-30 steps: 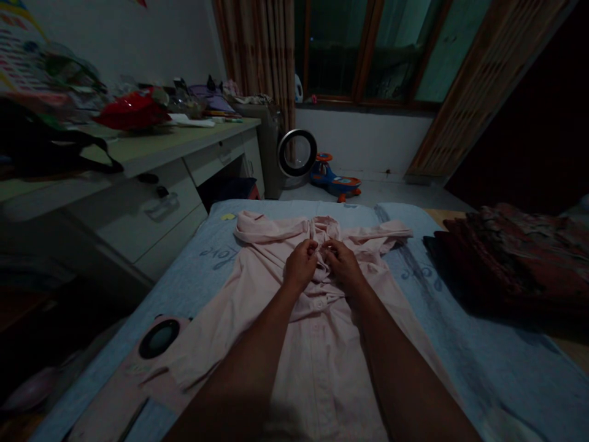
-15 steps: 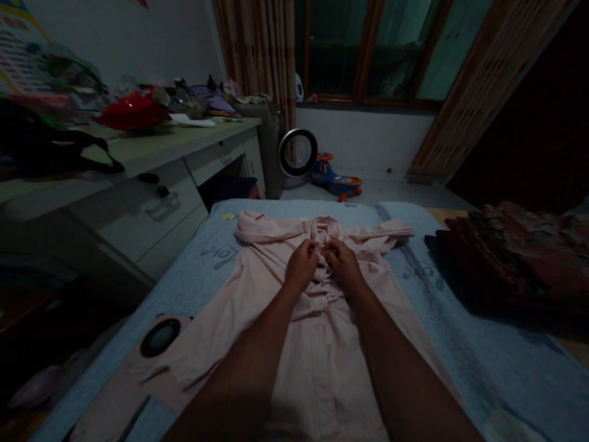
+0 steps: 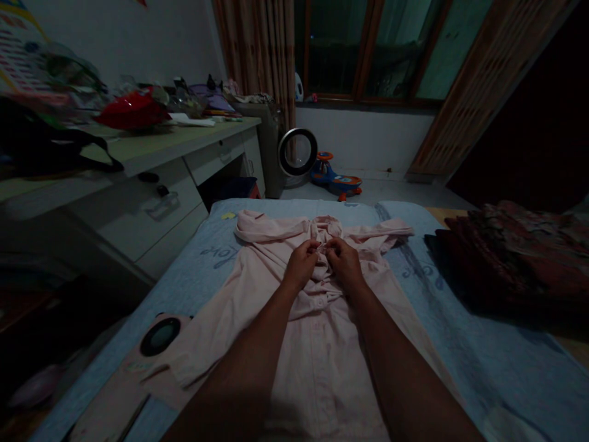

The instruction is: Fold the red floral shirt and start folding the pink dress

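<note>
A pale pink button-front shirt (image 3: 304, 368) lies spread face up on the bed, its collar at the far end and its sleeves out to both sides. My left hand (image 3: 302, 265) pinches the front opening just below the collar. Close beside it, my right hand (image 3: 343, 263) pinches the other edge of the same opening. The fingertips almost meet, and the exact spot they grip is partly hidden. A button (image 3: 319, 302) shows on the placket below my hands, where the cloth is bunched in folds.
The bed has a light blue cover (image 3: 221, 258). A stack of dark folded cloth (image 3: 519, 264) sits at the right. A pinkish phone-like case with a round dark disc (image 3: 161, 336) lies at the left. Beyond are a cluttered desk (image 3: 184, 144), a washing machine with its door (image 3: 298, 152) ajar and a ride-on toy (image 3: 335, 178).
My hands stay at the collar opening, with only a slight shift of the fingers. The shirt and everything around it look the same.
</note>
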A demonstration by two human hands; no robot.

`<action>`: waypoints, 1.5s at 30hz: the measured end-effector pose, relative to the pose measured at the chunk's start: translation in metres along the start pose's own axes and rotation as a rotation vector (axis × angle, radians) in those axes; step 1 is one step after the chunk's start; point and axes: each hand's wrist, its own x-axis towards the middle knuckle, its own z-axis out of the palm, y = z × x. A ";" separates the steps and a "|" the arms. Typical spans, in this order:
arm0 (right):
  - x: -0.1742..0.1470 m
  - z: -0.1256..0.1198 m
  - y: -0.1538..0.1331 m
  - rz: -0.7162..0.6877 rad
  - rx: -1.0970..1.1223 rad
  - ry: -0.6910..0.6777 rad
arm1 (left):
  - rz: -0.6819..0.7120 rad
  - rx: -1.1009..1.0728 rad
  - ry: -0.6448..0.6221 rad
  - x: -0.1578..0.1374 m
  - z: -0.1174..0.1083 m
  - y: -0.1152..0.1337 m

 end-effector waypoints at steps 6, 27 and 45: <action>-0.001 0.000 -0.006 0.000 0.039 0.024 | 0.064 0.118 0.001 0.000 0.000 -0.006; -0.001 0.001 -0.006 -0.017 0.087 0.029 | 0.113 0.334 0.055 -0.008 0.002 0.006; 0.000 0.001 -0.011 -0.016 0.179 -0.094 | 0.255 0.570 0.109 -0.010 0.001 0.014</action>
